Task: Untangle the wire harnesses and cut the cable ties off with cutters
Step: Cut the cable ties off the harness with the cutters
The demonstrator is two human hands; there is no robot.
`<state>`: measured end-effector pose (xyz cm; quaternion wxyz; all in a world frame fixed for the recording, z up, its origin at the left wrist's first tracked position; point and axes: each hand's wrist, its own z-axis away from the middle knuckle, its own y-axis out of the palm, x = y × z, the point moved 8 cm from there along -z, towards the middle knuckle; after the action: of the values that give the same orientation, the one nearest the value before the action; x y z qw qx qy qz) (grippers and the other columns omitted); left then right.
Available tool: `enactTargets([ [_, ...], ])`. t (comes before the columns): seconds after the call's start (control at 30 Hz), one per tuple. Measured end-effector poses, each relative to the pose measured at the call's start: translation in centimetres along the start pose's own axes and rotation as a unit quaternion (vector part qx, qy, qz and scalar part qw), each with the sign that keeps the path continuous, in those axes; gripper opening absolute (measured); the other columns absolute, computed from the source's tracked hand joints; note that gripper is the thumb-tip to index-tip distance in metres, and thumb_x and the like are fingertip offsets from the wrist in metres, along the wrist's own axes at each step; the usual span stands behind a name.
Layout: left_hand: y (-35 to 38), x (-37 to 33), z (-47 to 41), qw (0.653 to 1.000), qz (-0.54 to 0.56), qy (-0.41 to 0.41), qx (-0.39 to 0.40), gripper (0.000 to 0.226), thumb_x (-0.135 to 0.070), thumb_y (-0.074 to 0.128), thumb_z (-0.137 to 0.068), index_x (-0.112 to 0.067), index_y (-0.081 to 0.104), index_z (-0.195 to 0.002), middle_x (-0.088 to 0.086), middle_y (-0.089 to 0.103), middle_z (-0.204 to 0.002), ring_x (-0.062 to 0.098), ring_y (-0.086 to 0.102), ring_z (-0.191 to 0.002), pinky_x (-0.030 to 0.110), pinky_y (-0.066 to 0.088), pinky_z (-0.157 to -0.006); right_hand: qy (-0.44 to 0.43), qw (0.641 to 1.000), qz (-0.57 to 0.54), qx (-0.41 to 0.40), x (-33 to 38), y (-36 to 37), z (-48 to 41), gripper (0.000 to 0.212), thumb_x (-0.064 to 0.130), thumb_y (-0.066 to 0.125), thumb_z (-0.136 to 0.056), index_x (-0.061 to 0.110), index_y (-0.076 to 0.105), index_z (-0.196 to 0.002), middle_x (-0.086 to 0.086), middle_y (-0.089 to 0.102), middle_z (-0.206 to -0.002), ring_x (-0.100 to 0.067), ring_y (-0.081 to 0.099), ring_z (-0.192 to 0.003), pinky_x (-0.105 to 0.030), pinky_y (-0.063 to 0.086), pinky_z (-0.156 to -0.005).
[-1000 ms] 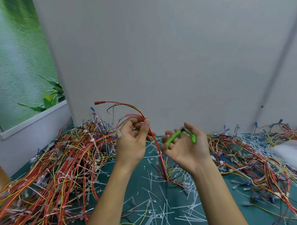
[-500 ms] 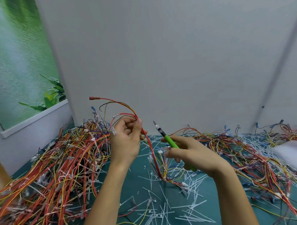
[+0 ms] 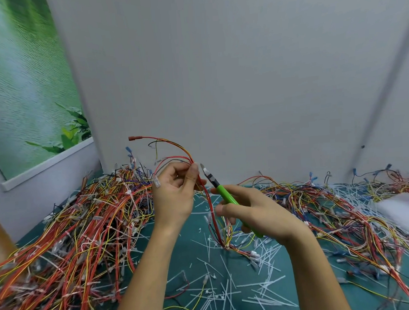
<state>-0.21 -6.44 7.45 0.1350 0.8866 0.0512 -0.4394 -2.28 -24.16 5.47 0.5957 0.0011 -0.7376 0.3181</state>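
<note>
Head view: what's each hand on?
> Left hand (image 3: 175, 196) pinches a harness (image 3: 211, 208), thumb against fingers, raised above the tabletop (image 3: 194, 256). Right hand (image 3: 255, 213) is wrapped round the green cutters (image 3: 226, 195).

Blade end?
> Pointing up-left, tip just beside the left thumb. I can't tell if it touches the wires, or whether a tie sits at that spot.

How does the harness lie?
> Loose ends arc up-left over the left hand, one ending in a red terminal (image 3: 132, 138). The rest drops between the hands to the tabletop, into the tangle below the right hand.

Other stock?
> Big pile (image 3: 85, 230) on the left, running back to the wall (image 3: 219, 84). A thinner spread (image 3: 342, 214) on the right. Cut ties (image 3: 228, 289) are scattered white across the near tabletop. There's a blurred white thing (image 3: 407, 211) at the far right; I can't identify it.
</note>
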Motion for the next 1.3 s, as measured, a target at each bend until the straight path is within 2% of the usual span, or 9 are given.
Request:
enactTargets([
  [0.17, 0.2, -0.2, 0.1, 1.000, 0.005, 0.007, 0.000, 0.007, -0.033, 0.071, -0.090, -0.029, 0.069, -0.085, 0.005, 0.075, -0.081, 0.026, 0.076, -0.075, 0.036, 0.063, -0.068, -0.005, 1.000, 0.012, -0.022, 0.1, -0.1, -0.2, 0.047, 0.056, 0.067, -0.081, 0.045, 0.061, -0.126, 0.017, 0.069, -0.089, -0.002, 0.065, -0.080, -0.015, 0.048, -0.062],
  [0.3, 0.1, -0.2, 0.1, 1.000, -0.011, 0.016, -0.009, 0.009, -0.034, 0.071, -0.090, -0.027, 0.069, -0.086, 0.002, 0.075, -0.080, 0.021, 0.075, -0.074, 0.035, 0.062, -0.069, -0.017, 0.999, 0.029, -0.040, 0.1, 0.0, -0.4, 0.050, 0.060, 0.066, -0.081, 0.042, 0.060, -0.128, 0.007, 0.071, -0.106, -0.015, 0.070, -0.100, -0.039, 0.057, -0.091],
  [0.37, -0.1, -0.3, 0.1, 0.999, -0.011, 0.021, -0.022, 0.009, -0.034, 0.071, -0.090, -0.027, 0.069, -0.085, -0.001, 0.075, -0.078, 0.016, 0.074, -0.071, 0.027, 0.060, -0.066, -0.024, 0.999, 0.029, -0.035, 0.1, 0.0, -0.3, 0.052, 0.058, 0.068, -0.079, 0.040, 0.061, -0.127, 0.009, 0.071, -0.101, -0.015, 0.070, -0.097, -0.042, 0.056, -0.094],
  [0.47, 0.0, -0.2, 0.0, 1.000, -0.007, 0.017, -0.020, 0.010, -0.034, 0.071, -0.090, -0.025, 0.068, -0.086, 0.001, 0.076, -0.079, 0.018, 0.075, -0.071, 0.025, 0.059, -0.066, -0.030, 0.998, 0.046, -0.038, 0.1, -0.2, -0.2, 0.052, 0.058, 0.069, -0.078, 0.040, 0.060, -0.126, 0.012, 0.068, -0.096, -0.012, 0.067, -0.088, -0.042, 0.055, -0.089],
  [0.57, 0.1, -0.3, 0.1, 1.000, -0.011, 0.016, -0.014, 0.012, -0.033, 0.071, -0.090, -0.022, 0.069, -0.087, 0.001, 0.075, -0.079, 0.017, 0.075, -0.072, 0.026, 0.059, -0.067, -0.035, 0.997, 0.047, -0.059, 0.1, -0.5, -0.4, 0.054, 0.061, 0.069, -0.078, 0.044, 0.058, -0.128, 0.008, 0.071, -0.100, -0.016, 0.070, -0.095, -0.042, 0.059, -0.090],
  [0.8, 0.3, -0.3, 0.3, 1.000, -0.024, 0.005, -0.006, 0.017, -0.035, 0.070, -0.089, -0.018, 0.070, -0.090, 0.008, 0.075, -0.081, 0.029, 0.075, -0.077, 0.044, 0.063, -0.074, -0.057, 0.995, 0.033, -0.073, 0.5, -0.3, -0.5, 0.039, 0.059, 0.067, -0.089, 0.042, 0.062, -0.124, 0.000, 0.072, -0.101, -0.020, 0.070, -0.093, -0.040, 0.057, -0.085],
  [1.0, 0.6, -0.7, 0.5, 1.000, -0.015, 0.014, -0.004, 0.007, -0.022, 0.067, -0.094, -0.022, 0.074, -0.096, -0.001, 0.078, -0.083, 0.020, 0.076, -0.074, 0.030, 0.061, -0.069, -0.063, 0.995, -0.045, -0.060, 1.1, -0.1, -0.4, 0.024, 0.039, 0.067, -0.098, 0.036, 0.069, -0.121, 0.010, 0.069, -0.075, 0.000, 0.057, -0.058, -0.013, 0.043, -0.051],
  [1.17, 0.7, -1.3, 0.6, 0.997, -0.037, 0.062, -0.003, 0.014, -0.013, 0.066, -0.097, -0.022, 0.076, -0.101, 0.004, 0.076, -0.084, 0.018, 0.075, -0.075, 0.025, 0.059, -0.069, -0.050, 0.994, -0.090, -0.045, 1.2, 0.4, -0.6, 0.017, 0.039, 0.066, -0.098, 0.034, 0.070, -0.114, 0.005, 0.068, -0.080, -0.014, 0.053, -0.063, -0.028, 0.041, -0.049],
  [1.3, 0.8, -2.0, 1.0, 0.991, -0.080, 0.105, -0.022, 0.012, -0.014, 0.067, -0.098, -0.023, 0.074, -0.101, 0.001, 0.073, -0.085, 0.017, 0.073, -0.076, 0.025, 0.059, -0.069, -0.053, 0.992, -0.102, -0.043, 1.2, 1.1, -0.9, 0.027, 0.045, 0.065, -0.092, 0.041, 0.068, -0.118, 0.002, 0.068, -0.082, -0.016, 0.054, -0.065, -0.033, 0.043, -0.053],
])
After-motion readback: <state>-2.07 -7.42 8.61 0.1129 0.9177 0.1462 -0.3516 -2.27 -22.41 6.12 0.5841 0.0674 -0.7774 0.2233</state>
